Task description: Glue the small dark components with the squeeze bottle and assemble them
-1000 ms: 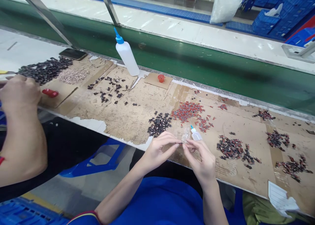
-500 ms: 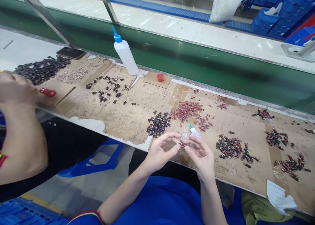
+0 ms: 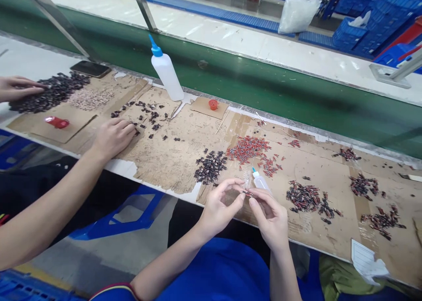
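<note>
My left hand (image 3: 220, 208) and my right hand (image 3: 271, 216) meet above the front edge of the cardboard-covered bench. Between their fingertips they pinch a small red-and-black part (image 3: 247, 194), too small to make out in detail. Just behind my fingers lies a small white bottle with a blue tip (image 3: 260, 181). A pile of small black pieces (image 3: 211, 165) sits to the left of it, and a heap of small red pieces (image 3: 248, 148) lies farther back. Off to the right rests a pile of red-and-black parts (image 3: 303, 196).
A co-worker's hand (image 3: 115, 137) touches scattered black pieces; the other hand (image 3: 20, 89) is at a black heap (image 3: 56, 92). A tall white bottle (image 3: 167, 74) stands near the green belt (image 3: 231, 68). A red cup (image 3: 213, 104) and more part piles (image 3: 384, 222) lie about.
The co-worker's arm has swung right, its hand now down at the black pieces, and a second hand shows at the black heap. My hands keep their pinch nearly in place.
</note>
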`<state>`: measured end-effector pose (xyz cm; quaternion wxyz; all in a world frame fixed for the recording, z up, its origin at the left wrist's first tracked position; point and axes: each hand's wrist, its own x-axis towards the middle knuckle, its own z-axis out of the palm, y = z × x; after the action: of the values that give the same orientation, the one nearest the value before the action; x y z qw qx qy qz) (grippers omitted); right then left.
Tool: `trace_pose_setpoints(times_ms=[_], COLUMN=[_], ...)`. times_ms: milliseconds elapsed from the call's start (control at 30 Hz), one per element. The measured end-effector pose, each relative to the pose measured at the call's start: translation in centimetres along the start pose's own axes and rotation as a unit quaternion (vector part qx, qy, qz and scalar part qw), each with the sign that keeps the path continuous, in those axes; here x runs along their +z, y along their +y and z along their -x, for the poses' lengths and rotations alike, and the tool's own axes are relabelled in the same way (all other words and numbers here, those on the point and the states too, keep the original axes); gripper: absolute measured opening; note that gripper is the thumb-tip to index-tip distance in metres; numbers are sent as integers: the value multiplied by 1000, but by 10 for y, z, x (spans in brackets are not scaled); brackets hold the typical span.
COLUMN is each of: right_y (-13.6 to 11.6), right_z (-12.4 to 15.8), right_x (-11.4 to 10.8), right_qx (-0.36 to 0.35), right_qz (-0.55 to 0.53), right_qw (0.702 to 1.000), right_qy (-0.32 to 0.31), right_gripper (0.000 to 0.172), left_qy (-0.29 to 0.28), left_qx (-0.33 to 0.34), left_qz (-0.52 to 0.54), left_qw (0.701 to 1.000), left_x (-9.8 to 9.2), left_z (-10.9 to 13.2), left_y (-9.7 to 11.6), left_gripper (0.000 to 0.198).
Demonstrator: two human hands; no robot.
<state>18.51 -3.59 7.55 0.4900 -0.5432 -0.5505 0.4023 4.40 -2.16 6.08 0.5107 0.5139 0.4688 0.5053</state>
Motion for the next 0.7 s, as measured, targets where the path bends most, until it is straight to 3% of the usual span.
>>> trace_pose_setpoints(times_ms=[167,300,700], right_y=[4,7,3], right_z=[4,6,2], right_x=[-1,-2,-7], right_qx=[2,-10,-96], right_qz=[-18,-6,78], right_qw=[999,999,992], right_qy=[41,37,33], right_gripper=[15,12,10], left_qy=[21,18,-10], left_qx=[102,157,154], left_qz=[-119,-211,-224], left_qw=[987,965,962], left_x=[4,3,3], left_z=[3,1,1], left_y=[-3,-3,4], left_gripper=[19,9,9])
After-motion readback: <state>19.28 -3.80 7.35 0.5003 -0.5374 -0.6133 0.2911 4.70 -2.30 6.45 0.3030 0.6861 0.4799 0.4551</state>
